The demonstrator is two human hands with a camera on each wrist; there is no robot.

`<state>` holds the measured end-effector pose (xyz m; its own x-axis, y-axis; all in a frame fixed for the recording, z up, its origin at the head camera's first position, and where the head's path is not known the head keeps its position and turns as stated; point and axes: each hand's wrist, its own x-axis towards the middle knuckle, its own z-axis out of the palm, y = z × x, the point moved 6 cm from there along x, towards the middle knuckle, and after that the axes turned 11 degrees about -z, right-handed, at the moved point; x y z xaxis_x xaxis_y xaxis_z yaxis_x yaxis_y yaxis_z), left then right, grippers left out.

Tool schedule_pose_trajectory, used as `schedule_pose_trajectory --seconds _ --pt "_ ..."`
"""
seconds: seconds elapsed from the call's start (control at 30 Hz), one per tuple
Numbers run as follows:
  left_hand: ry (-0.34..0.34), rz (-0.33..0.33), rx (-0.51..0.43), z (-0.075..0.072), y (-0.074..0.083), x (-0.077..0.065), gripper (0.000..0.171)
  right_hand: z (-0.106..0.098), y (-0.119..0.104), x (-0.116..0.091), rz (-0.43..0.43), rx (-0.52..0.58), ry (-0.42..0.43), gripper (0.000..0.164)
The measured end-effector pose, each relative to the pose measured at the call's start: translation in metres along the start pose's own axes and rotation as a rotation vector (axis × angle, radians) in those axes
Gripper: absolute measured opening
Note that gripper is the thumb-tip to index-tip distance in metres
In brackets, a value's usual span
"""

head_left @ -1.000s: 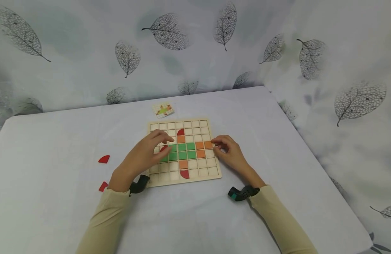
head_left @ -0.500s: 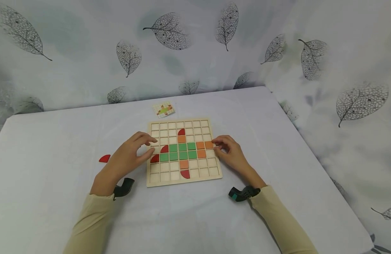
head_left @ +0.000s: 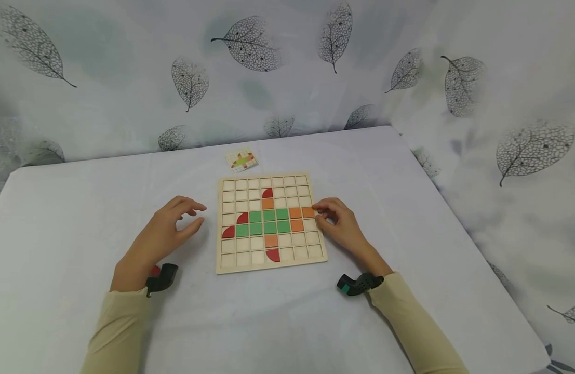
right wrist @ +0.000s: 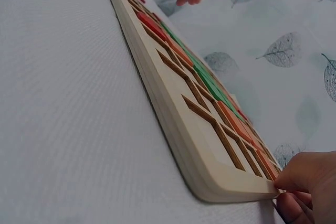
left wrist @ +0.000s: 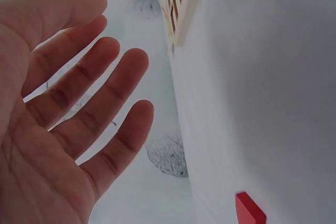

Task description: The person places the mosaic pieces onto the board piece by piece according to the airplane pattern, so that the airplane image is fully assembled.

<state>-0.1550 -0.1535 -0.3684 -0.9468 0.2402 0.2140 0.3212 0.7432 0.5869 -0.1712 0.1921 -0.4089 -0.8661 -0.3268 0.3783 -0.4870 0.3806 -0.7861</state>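
A wooden grid board [head_left: 271,269] lies flat on the white table. Green squares [head_left: 269,227], orange squares [head_left: 297,225] and red quarter-circle pieces [head_left: 272,254] sit in its cells. My left hand [head_left: 158,234] hovers left of the board, holding nothing, with fingers spread and slightly bent in the left wrist view. Beneath that wrist, a loose red quarter-circle piece [head_left: 154,270] is partly covered; a red piece [left wrist: 249,211] also shows in the left wrist view. My right hand [head_left: 341,226] pinches the board's right edge, thumb [right wrist: 302,171] on the rim beside the end orange square.
Behind the board lies a small card [head_left: 242,160] printed with a coloured grid pattern. Leaf-printed cloth [head_left: 250,44] hangs behind the table and along its right side. Each wrist wears a black camera [head_left: 359,284].
My left hand has moved left, off the board and out over the table. Red pieces at the board's left side have come into view. The right hand stays at the board's edge.
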Motion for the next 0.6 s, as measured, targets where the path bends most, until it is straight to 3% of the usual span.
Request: schedule_pose_trajectory --seconds 0.1,0.6 --pt "-0.013 -0.035 -0.012 -0.003 -0.009 -0.001 0.025 -0.002 -0.017 0.003 0.009 0.001 -0.007 0.022" --pt "-0.056 -0.157 0.002 -0.020 -0.053 -0.015 0.019 0.000 -0.016 0.002 0.014 0.005 -0.009 0.023"
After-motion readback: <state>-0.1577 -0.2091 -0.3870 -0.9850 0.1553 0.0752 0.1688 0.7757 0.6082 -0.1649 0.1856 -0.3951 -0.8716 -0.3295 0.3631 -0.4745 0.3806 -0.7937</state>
